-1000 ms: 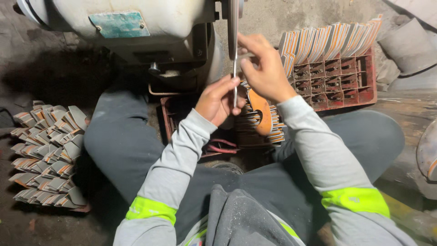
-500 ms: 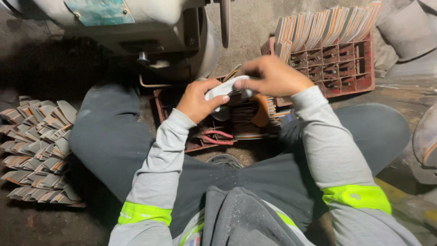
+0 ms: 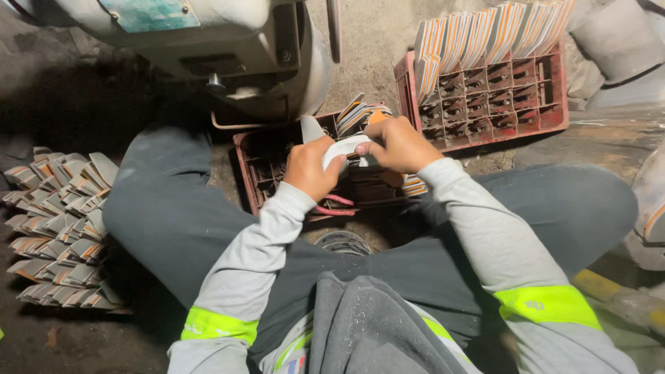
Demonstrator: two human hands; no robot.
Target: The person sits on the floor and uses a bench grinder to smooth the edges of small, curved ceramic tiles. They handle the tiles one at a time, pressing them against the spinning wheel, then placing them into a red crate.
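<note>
Both of my hands hold one flat, curved grey-white blade-shaped piece [image 3: 341, 147] over a dark red crate [image 3: 246, 161] between my legs. My left hand [image 3: 309, 168] grips its left end and my right hand [image 3: 396, 143] grips its right end with the fingers closed on it. A second pale piece [image 3: 309, 129] sticks up just behind my left hand. Several orange-and-grey flat pieces [image 3: 359, 113] stand in the crate behind my hands.
A grey machine housing [image 3: 228, 48] with a thin vertical wheel [image 3: 335, 28] stands ahead. A red crate [image 3: 547, 104] at upper right holds several flat pieces [image 3: 485, 34]. Stacked grey pieces [image 3: 59, 228] lie on the floor at left. Red-handled pliers [image 3: 335, 205] rest in the near crate.
My hands came down from the vertical wheel with the piece and turned it flat, holding it low over the dark red crate. The view shifted slightly.
</note>
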